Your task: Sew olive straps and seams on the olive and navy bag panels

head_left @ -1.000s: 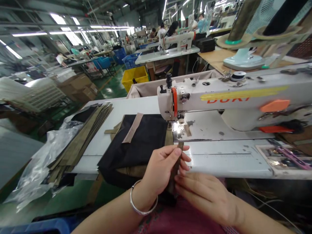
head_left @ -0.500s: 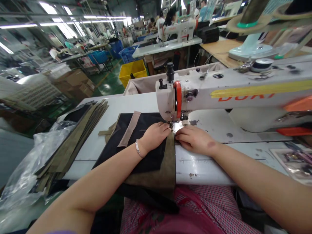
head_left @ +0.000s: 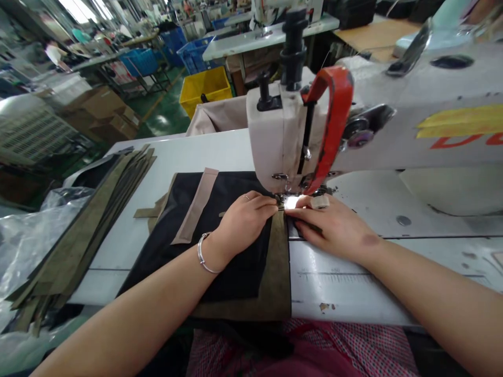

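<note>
My left hand [head_left: 248, 220] rests on a black fabric piece [head_left: 226, 283], its fingers drawn together and their tips at the fabric's edge beside the needle area. Beneath the black piece lies an olive-brown fabric panel [head_left: 277, 283], its right edge running up to the sewing machine [head_left: 271, 136]. On the other side of the lit needle area, my right hand [head_left: 332, 225] has bent, closed fingers around something dark I cannot make out. A small pale machine part [head_left: 319, 202] overlaps its fingers. A beige strip [head_left: 196, 207] lies on the black fabric. The needle itself is hidden.
Stacked olive-brown strips [head_left: 74, 241] lie at the table's left, by clear plastic wrapping [head_left: 23, 235]. The machine's red lever guard [head_left: 334, 120] stands above my right hand. Beyond the table are a yellow bin [head_left: 206, 89], cardboard boxes [head_left: 98, 107] and other workstations.
The view has moved closer to the machine and tipped downward. Both hands stay beside the needle area, with the fabric still under the left one.
</note>
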`<action>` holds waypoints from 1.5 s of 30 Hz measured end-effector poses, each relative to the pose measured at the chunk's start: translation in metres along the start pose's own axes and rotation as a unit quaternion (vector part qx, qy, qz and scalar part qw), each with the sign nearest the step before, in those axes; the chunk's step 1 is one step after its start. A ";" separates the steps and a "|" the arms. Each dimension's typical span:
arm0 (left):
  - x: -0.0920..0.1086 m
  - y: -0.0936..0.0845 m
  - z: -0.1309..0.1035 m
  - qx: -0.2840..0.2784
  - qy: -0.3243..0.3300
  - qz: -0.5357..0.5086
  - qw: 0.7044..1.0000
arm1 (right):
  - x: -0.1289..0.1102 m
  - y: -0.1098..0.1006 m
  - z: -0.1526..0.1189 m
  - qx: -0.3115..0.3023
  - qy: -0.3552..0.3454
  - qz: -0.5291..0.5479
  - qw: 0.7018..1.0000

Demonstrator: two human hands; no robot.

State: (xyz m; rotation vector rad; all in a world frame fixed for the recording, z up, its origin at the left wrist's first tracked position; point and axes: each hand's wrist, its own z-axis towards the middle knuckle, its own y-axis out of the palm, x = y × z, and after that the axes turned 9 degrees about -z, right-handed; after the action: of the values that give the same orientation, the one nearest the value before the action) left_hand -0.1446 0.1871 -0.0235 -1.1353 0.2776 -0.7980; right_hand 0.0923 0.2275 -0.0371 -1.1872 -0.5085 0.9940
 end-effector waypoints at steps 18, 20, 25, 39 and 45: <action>-0.007 0.004 0.004 0.006 -0.024 -0.054 0.998 | 0.001 -0.002 0.000 -0.015 0.020 -0.003 1.000; -0.008 0.004 0.004 0.009 -0.023 -0.060 0.998 | 0.000 -0.002 0.000 -0.015 0.021 -0.001 1.000; -0.010 0.005 0.005 0.011 -0.021 -0.071 0.997 | -0.002 -0.001 0.001 -0.013 0.023 -0.012 1.000; -0.008 0.003 0.011 -0.007 -0.018 -0.051 0.998 | -0.004 0.000 0.003 -0.019 0.028 -0.027 0.999; -0.010 0.005 0.015 0.024 -0.025 -0.035 0.999 | -0.002 0.002 0.003 -0.020 0.029 -0.022 0.999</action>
State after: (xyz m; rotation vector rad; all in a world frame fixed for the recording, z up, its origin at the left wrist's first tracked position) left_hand -0.1410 0.2059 -0.0235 -1.1221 0.1765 -0.8318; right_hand 0.0884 0.2269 -0.0375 -1.2329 -0.5087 0.9137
